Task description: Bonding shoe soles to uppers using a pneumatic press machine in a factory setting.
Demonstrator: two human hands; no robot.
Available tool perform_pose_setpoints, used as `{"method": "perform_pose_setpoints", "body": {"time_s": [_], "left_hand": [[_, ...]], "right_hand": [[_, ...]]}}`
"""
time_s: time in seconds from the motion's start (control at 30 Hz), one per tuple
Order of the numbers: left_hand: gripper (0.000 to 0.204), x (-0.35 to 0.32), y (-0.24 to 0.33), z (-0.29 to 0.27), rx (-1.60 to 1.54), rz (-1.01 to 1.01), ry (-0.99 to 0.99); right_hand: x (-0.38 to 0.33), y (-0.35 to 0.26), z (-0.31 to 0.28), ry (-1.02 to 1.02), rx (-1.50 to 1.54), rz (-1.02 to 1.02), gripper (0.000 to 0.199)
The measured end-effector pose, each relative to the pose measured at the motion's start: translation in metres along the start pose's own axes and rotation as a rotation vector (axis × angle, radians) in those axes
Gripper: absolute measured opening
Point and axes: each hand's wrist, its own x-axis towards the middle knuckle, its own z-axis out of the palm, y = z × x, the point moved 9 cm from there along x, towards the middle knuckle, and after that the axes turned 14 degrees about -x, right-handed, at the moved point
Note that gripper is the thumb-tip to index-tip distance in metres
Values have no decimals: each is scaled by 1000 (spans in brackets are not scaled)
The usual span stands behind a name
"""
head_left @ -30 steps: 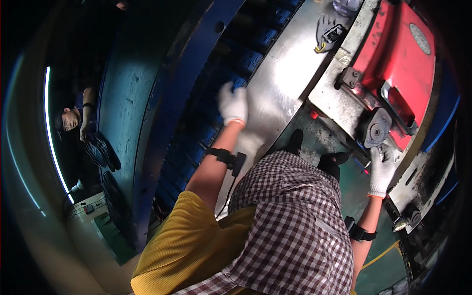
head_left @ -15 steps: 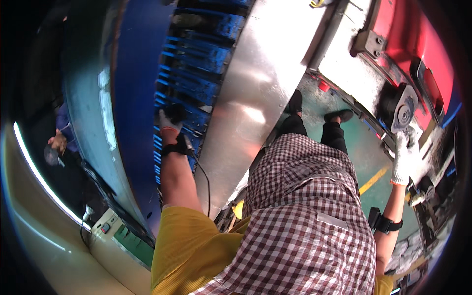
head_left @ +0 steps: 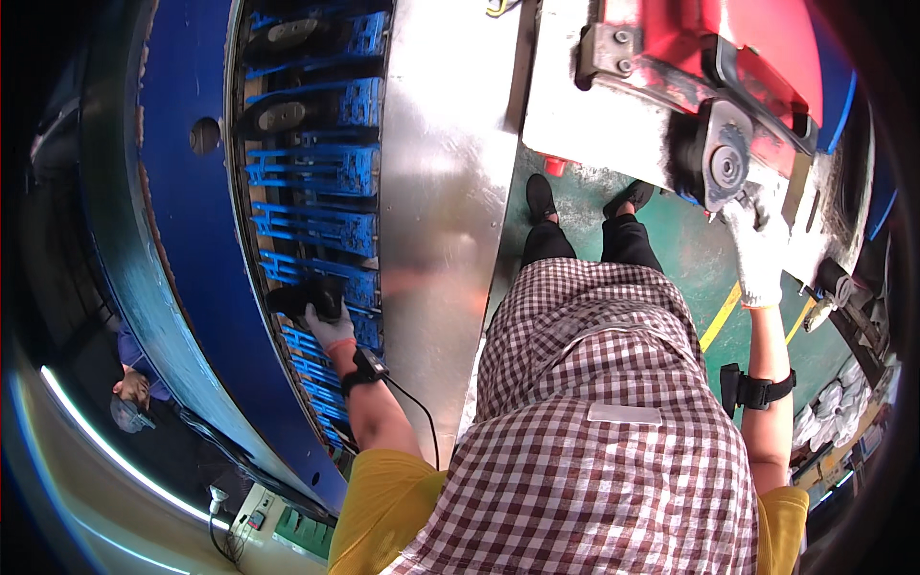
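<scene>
My left hand (head_left: pixel 331 326), in a pale glove, is closed on a black shoe-shaped piece (head_left: pixel 321 295) over the blue slatted rack (head_left: pixel 355 230). Its fingers wrap the near end of that piece. At the right, my right hand (head_left: pixel 757 244), in a white knitted glove, has its fingers bent at the lower end of a black piece with a grey, ringed face (head_left: pixel 725 163). That piece is beside the red machine (head_left: pixel 757 38), and glare blurs the fingertips.
Further up the rack lie black pieces with grey ovals (head_left: pixel 283 117). A blue panel (head_left: pixel 187 240) runs along its left, a shiny metal sheet (head_left: pixel 441 211) along its right. A cable (head_left: pixel 431 407) hangs by my left wrist. Another person (head_left: pixel 132 388) is at the far left.
My view has turned, so the rack and machine appear shifted left. My left hand and the black piece sit lower in the picture. My right hand stays at the ringed piece.
</scene>
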Motion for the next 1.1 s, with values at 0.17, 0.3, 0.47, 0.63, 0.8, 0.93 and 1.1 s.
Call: {"method": "perform_pose_setpoints", "body": {"time_s": [0.17,0.3,0.47,0.63,0.8,0.93,1.1], "left_hand": [[46,-44,-56,64,-252,-130,-134],[48,-110,-106,135,-108,-201,-359],[61,-235,-149,215,-41,-502,-416],[93,-407,-169,351,324,-496,-1055],[82,-559,-241,444,685,-472,-1376],[96,-677,-285,489,950,-447,-1711],[98,-752,-253,560,857,-229,-1840]], "right_hand": [[1,-23,-4,56,-34,-83,29],[-2,-35,-6,50,-146,-87,40],[-7,-62,-22,-35,160,-191,44],[-20,-104,-78,-212,512,-326,68],[-55,-148,-151,-217,556,-528,123],[-28,-56,-207,3,996,-184,103],[18,58,-260,438,592,18,83]]}}
